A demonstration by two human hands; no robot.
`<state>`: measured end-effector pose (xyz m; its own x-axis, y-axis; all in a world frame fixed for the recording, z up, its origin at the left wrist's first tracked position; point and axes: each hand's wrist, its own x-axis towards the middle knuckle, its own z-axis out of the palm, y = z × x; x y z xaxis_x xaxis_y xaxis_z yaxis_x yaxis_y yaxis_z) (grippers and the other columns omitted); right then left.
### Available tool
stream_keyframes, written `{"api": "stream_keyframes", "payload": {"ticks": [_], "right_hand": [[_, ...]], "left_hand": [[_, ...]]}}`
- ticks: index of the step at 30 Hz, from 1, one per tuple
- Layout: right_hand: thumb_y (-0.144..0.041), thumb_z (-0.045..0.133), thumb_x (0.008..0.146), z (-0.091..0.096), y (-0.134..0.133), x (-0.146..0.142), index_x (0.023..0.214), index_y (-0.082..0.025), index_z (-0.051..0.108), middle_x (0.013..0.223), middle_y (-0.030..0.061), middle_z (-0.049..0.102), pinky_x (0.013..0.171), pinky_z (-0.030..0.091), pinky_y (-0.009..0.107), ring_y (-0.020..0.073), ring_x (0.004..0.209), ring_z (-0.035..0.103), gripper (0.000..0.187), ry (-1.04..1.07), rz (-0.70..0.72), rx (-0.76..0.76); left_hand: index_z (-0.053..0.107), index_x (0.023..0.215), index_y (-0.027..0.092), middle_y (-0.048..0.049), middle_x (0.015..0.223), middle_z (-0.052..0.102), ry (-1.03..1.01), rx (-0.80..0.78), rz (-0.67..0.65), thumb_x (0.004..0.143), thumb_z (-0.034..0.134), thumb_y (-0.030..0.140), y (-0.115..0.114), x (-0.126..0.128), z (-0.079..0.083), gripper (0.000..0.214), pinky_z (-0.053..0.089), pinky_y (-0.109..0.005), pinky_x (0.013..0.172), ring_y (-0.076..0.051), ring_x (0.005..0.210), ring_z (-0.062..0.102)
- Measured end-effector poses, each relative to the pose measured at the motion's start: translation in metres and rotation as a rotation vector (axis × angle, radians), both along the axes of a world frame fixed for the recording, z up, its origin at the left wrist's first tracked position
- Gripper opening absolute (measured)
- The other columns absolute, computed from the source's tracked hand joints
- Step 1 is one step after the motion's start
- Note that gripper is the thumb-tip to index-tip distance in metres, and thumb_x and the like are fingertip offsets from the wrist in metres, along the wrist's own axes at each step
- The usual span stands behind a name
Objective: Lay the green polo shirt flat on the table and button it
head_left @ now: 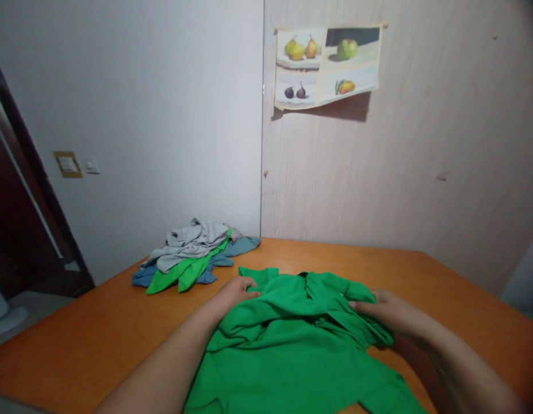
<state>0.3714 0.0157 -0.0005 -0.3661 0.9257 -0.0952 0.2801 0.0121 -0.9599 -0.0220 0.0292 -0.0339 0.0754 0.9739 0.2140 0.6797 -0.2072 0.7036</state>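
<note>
A bright green shirt [292, 339] lies crumpled on the orange wooden table [98, 339] in front of me, its collar end towards the wall. My left hand [236, 288] grips the shirt's upper left part, with the fingers curled into the cloth. My right hand [384, 307] pinches the fabric at the shirt's upper right, fingers closed on a fold. Both forearms reach in from the bottom edge, on either side of the garment.
A pile of clothes [191, 253], grey, green and blue, sits at the table's far left near the wall. A fruit poster [326, 66] hangs on the wood-panelled wall. A dark door frame [20, 190] stands at the left.
</note>
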Motion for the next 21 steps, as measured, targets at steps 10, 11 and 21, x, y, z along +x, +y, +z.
{"api": "stream_keyframes", "payload": {"ticks": [10, 11, 21], "right_hand": [[-0.035, 0.076, 0.065, -0.006, 0.031, 0.019, 0.096, -0.022, 0.075, 0.089, 0.0033, 0.076, 0.076, 0.054, 0.036, 0.0242, 0.083, 0.068, 0.034, 0.449, -0.721, 0.393], [-0.034, 0.075, 0.065, -0.004, 0.030, 0.018, 0.096, -0.021, 0.074, 0.089, 0.0026, 0.076, 0.075, 0.053, 0.034, 0.0233, 0.083, 0.068, 0.034, 0.485, -0.712, 0.407], [-0.038, 0.072, 0.073, 0.003, 0.018, 0.004, 0.101, -0.021, 0.073, 0.101, 0.0036, 0.074, 0.071, 0.051, 0.030, 0.0221, 0.088, 0.066, 0.032, 0.504, -0.599, 0.434]], "left_hand": [[0.067, 0.097, 0.019, -0.0013, 0.085, 0.070, -0.535, 0.463, 0.385, 0.078, 0.064, 0.053, -0.020, -0.019, 0.048, 0.039, 0.048, -0.028, 0.070, -0.019, 0.076, 0.062], [0.067, 0.098, 0.019, -0.0013, 0.085, 0.070, -0.596, 0.485, 0.403, 0.076, 0.065, 0.053, -0.020, -0.021, 0.051, 0.041, 0.048, -0.027, 0.069, -0.018, 0.075, 0.061], [0.068, 0.101, 0.019, 0.0010, 0.083, 0.068, -0.741, 0.577, 0.531, 0.077, 0.068, 0.044, -0.025, -0.021, 0.059, 0.034, 0.049, -0.027, 0.071, -0.015, 0.071, 0.059]]}}
